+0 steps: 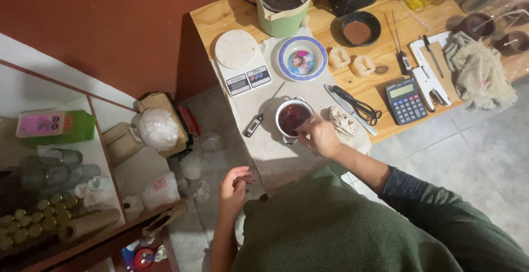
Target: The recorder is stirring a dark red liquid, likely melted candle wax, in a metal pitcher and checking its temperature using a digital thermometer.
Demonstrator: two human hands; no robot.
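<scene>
White enamel mug (pixel 292 119) of dark red liquid, standing on a pale cloth (pixel 259 139) near the front edge of the wooden surface (pixel 220 15). Right hand (pixel 319 135) at the mug's rim, fingers bunched; whether pinching anything, cannot tell. Left hand (pixel 233 188) hanging off the edge, loosely curled, holding nothing. Small probe thermometer (pixel 253 125) just left of the mug, scissors (pixel 361 106) and calculator (pixel 405 100) to the right, digital scale (pixel 242 62) behind. Likely risk: a nudge at the rim tipping the full mug, staining cloth and floor.

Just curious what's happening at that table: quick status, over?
Right hand at rim of white pot of dark red liquid. Left hand free, off table edge. Scissors and crumpled cloth lie close by.
</scene>
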